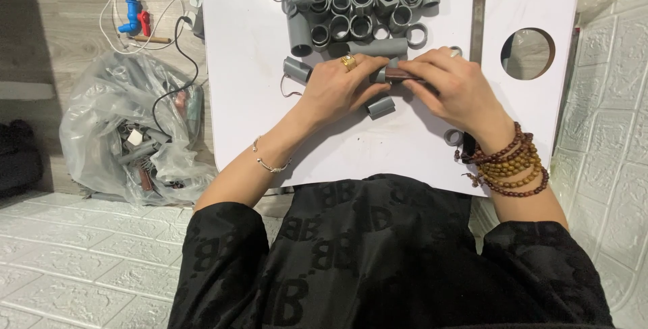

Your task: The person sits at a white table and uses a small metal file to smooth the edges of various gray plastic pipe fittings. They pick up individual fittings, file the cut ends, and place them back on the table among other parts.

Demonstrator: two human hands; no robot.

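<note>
Both hands meet at the middle of the white table (270, 126). Left hand (337, 86), gold ring on one finger, is curled down with its fingers closed around a short grey pipe piece (380, 76), and the fingertips hide most of it. Right hand (449, 86) lies flat and half-closed over a dark brown rod (405, 76), pinching it against the end of that pipe piece; how much of the rod sits inside the pipe I cannot tell. Just below the hands lies a loose grey pipe stub (381, 107), close under the left fingers but not touching them. Another grey stub (297, 69) sits just left of the left hand. Along the far edge of the table a heap of grey pipe fittings (358, 8) is packed together, rings and elbows touching. A metal ruler (478, 12) runs toward the far right side, beside a round hole (528, 53) in the tabletop. Off the table's left edge, a clear plastic bag (128, 126) of parts rests on the floor.
</note>
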